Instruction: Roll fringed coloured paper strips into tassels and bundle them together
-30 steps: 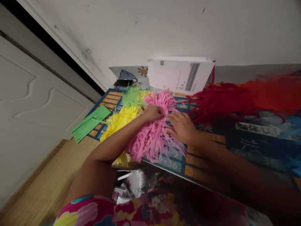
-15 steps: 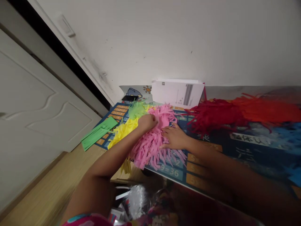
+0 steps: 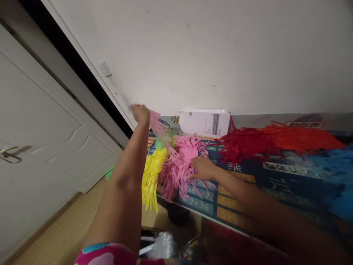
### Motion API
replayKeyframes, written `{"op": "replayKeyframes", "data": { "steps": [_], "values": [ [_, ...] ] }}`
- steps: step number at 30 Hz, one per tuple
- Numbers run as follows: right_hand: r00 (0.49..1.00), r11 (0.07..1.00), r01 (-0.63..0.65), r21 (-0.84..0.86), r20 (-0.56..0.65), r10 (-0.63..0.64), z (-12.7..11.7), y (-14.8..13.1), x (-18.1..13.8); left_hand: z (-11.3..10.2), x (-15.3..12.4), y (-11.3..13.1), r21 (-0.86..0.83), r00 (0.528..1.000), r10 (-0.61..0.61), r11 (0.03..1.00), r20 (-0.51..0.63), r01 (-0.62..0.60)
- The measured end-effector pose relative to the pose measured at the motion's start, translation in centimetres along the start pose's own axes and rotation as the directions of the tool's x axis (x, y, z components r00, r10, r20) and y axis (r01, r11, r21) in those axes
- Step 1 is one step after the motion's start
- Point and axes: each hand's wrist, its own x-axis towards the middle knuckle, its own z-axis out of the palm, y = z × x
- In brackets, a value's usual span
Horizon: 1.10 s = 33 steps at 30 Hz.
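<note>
1. The person's left hand [image 3: 139,112] is raised high above the tabletop [image 3: 286,184], out toward the door frame. Its fingers are pinched shut on a pink fringed paper piece [image 3: 156,124], whose cut strips trail down and to the right.
2. The lower strips of that piece come close to the heap of pink fringed paper [image 3: 176,171] at the left end of the tabletop. The piece is blurred, so I cannot tell whether they touch.
3. The right hand [image 3: 202,167] lies palm down on the right side of the heap, fingers spread flat and gripping nothing.
4. Just left of the heap, a bunch of yellow fringed paper [image 3: 150,178] droops over the edge of the tabletop, partly hidden by the left forearm.
5. A corner of green paper [image 3: 109,172] shows just beyond that forearm.
6. To the right of the right hand lies a sprawl of dark red fringed paper [image 3: 245,143]. Next to it is orange fringed paper [image 3: 300,138], and blue fringed paper [image 3: 336,173] lies near the far right.
7. A white printed paper sheaf [image 3: 205,123] leans against the wall behind the pink heap.
8. A blue mat printed with multiplication sums [image 3: 202,206] covers the tabletop.
9. A white panelled door [image 3: 41,121] stands on the left.
</note>
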Motion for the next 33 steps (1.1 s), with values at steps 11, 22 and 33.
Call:
{"op": "replayKeyframes", "data": {
  "steps": [11,22,33],
  "values": [
    [0.799,0.590,0.003,0.808,-0.357,0.484,-4.4,-7.2,-11.2,3.2,-18.7,3.1,-0.004,0.278,0.890,0.299,0.361,-0.954],
    [0.624,0.840,-0.265,0.473,-0.580,0.524,2.1,-9.8,-20.7,13.5,-35.4,-3.7,-0.308,0.439,0.809,0.564,0.390,-0.766],
    [0.379,0.455,-0.891,0.012,-0.534,0.756,1.1,-3.8,-25.8,12.2,-38.9,-0.5,-0.225,0.344,0.721,0.567,0.602,-0.792]
  ]
}}
